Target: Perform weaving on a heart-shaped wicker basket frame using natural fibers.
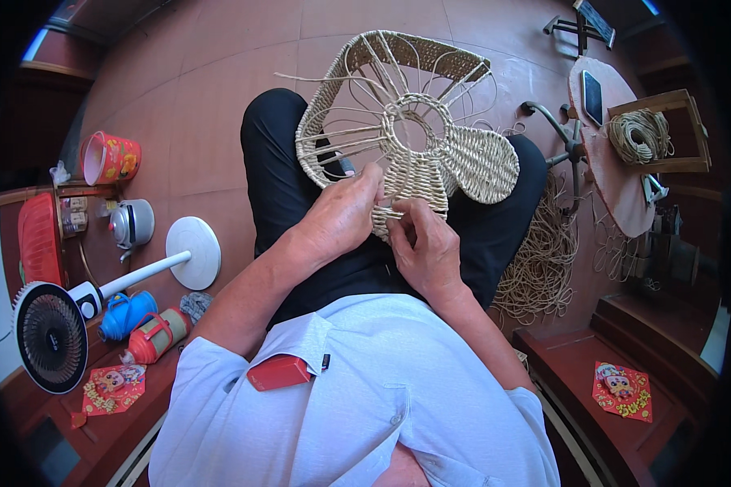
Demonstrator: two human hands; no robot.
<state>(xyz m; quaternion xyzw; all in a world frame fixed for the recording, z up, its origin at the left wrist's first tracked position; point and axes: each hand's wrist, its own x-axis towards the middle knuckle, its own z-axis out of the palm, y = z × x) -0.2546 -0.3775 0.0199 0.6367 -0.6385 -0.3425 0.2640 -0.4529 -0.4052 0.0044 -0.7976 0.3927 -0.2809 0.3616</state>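
Across my lap lies a half-woven straw piece (pixel 486 166), with a round ring (pixel 390 134) at its middle. A curved woven band (pixel 439 50) forms its far rim, joined to the ring by bare straw cords. One finished rounded petal points right, and another petal (pixel 414 180) points toward me. My left hand (pixel 345 213) is closed, its fingertips pinching at the left edge of that near petal. On the petal's near end, my right hand (pixel 427 247) is closed, thumb and fingers pressing on the weave. Whichever strand lies between the fingertips is too small to make out.
Loose cord (pixel 540 260) is heaped on the floor to the right. A small table (pixel 617 191) holds a phone (pixel 592 97) and a coil of cord (pixel 640 136) in a wooden frame. On the left stand a fan (pixel 53 337), thermoses (pixel 161 334), a kettle (pixel 132 223) and a bucket (pixel 112 158).
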